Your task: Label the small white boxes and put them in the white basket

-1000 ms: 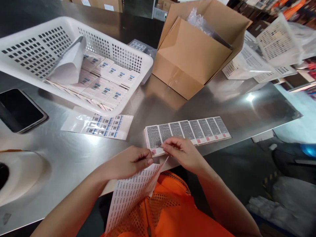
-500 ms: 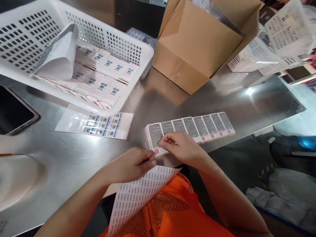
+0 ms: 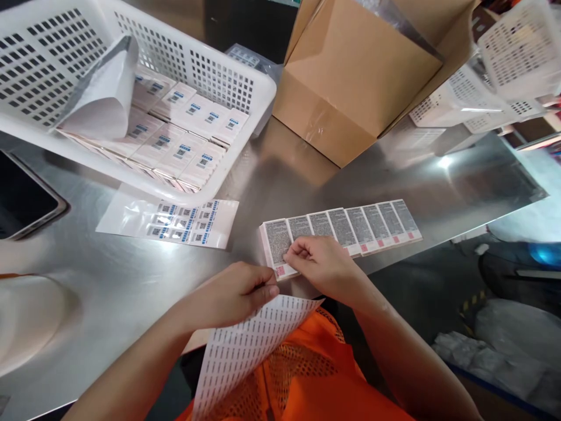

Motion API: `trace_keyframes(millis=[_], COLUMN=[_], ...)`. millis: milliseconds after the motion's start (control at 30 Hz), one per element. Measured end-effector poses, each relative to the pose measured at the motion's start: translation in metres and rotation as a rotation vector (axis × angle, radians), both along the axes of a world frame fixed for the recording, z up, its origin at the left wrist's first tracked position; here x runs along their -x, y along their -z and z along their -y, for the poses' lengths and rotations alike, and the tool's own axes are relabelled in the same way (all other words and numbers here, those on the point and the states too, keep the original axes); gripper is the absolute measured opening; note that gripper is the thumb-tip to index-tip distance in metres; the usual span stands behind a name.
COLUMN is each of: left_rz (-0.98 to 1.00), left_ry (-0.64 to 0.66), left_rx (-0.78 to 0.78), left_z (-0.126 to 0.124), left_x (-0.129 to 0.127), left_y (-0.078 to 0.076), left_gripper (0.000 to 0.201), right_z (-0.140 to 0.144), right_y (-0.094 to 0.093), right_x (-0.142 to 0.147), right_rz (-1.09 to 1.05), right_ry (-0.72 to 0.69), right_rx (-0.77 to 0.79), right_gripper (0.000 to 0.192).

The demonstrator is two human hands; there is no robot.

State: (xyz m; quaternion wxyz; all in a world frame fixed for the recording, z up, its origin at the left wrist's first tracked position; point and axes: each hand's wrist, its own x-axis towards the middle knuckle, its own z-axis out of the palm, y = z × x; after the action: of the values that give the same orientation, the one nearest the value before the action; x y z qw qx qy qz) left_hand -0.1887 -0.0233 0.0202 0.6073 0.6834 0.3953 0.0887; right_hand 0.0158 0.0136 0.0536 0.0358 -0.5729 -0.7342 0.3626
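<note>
Hardly anything shifts vs. the frame half a sec back: the right hand (image 3: 326,266) sits a touch further onto the leftmost box, and the left hand (image 3: 234,292) holds the same pose. Compared w/ a full sec ago, the label sheet (image 3: 245,348) hangs flatter and fans out wider below the table edge.

Right-hand fingertips (image 3: 293,252) are curled together and pressed onto the face of the leftmost box (image 3: 276,242) in the row of small boxes (image 3: 346,228); whether a sticker sits pinched between them can't be made out. That box lies at the near edge of the steel table (image 3: 109,269), touching its neighbour in the row, w/ the fingers on its lower right part.

Left hand pinches the top edge of the label sheet betw. thumb and fingers, closed on it; the sheet droops from the grip over the orange vest (image 3: 315,374).

Just left of the row lies a clear bag of blue-printed labels (image 3: 175,222). Behind it stands a white basket (image 3: 245,76) w/ more boxes inside, and a cardboard carton (image 3: 350,82) stands to the right of that. A phone (image 3: 21,199) lies at far left.
</note>
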Motion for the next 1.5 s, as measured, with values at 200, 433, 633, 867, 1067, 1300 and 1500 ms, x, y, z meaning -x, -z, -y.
trace_keyframes(millis=[200,433,633,867,1067,1300,1500], left_rz=[-0.005,-0.006,0.123,0.286,0.414,0.389,0.359], left_ry=[-0.007,-0.062,-0.092,-0.132,-0.163,-0.180,-0.189], left_rx=[-0.011,0.070,0.074,0.283,0.418,0.477,0.402], left_z=[-0.001,0.002,0.000,0.001,0.002,0.001,0.000], left_x=[0.000,0.002,0.001,0.001,-0.006,-0.007,-0.006], left_y=[0.000,0.000,-0.005,-0.005,0.004,0.005,0.001], left_gripper=[0.032,0.036,0.038,0.013,0.011,0.005,0.013], right_z=[0.000,0.004,0.031,0.039,0.038,0.039,0.038], right_y=[0.000,0.010,0.005,0.003,0.009,0.017,0.013], right_x=[0.007,-0.005,-0.018,-0.013,-0.016,-0.018,-0.015], right_rz=[0.060,-0.127,-0.566,-0.571,-0.620,-0.579,-0.533], right_ry=[0.010,0.203,0.033,0.011,-0.240,-0.370,-0.366], right_rx=[-0.011,-0.027,0.221,0.125,-0.174,-0.453,-0.497], right_gripper=[0.015,0.028,0.019,0.007,0.008,0.015,0.012])
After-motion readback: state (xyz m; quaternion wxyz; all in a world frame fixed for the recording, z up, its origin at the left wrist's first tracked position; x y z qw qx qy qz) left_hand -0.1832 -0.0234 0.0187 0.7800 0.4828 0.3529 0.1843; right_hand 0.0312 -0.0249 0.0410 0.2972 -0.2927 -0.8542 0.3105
